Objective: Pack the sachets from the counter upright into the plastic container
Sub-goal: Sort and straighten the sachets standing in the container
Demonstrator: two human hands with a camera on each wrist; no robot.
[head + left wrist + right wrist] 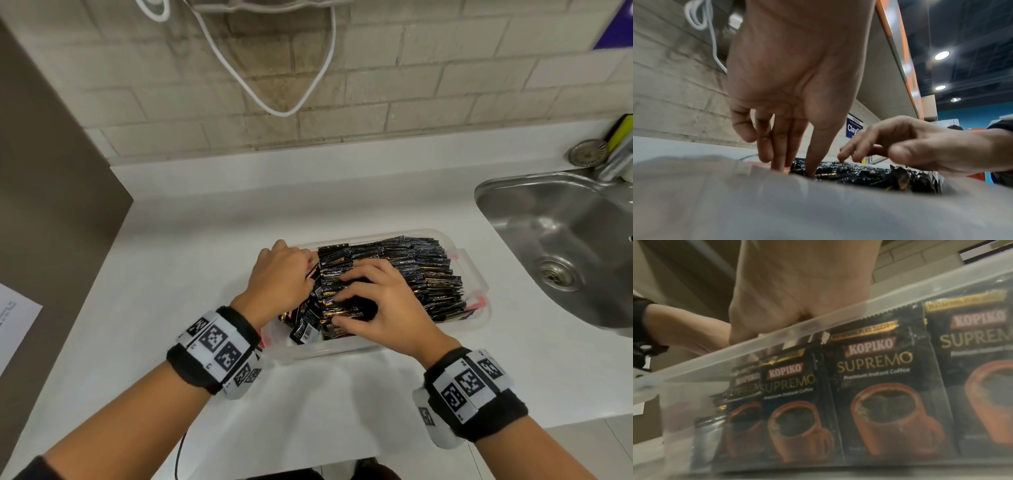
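A clear plastic container [329, 349] sits on the white counter [205, 222], packed with black coffee sachets [404, 260] standing upright in rows. At its left end a few sachets [305, 325] lie tilted and loose. My left hand [301, 270] is at that end, and its straight fingers [812, 154] point down into the sachets [859, 173]. My right hand [342, 301] is spread over the tops of the rows, fingertips [842, 155] resting on them. Through the container's wall [756, 344] the right wrist view shows sachet fronts [875, 386] printed with a coffee cup.
A steel sink [507, 192] lies to the right of the container, with a strainer [587, 152] and a sponge behind it. A sheet of paper [13, 325] lies at the far left. A white cable [274, 85] hangs on the brick wall. A brown panel [51, 171] bounds the counter's left side.
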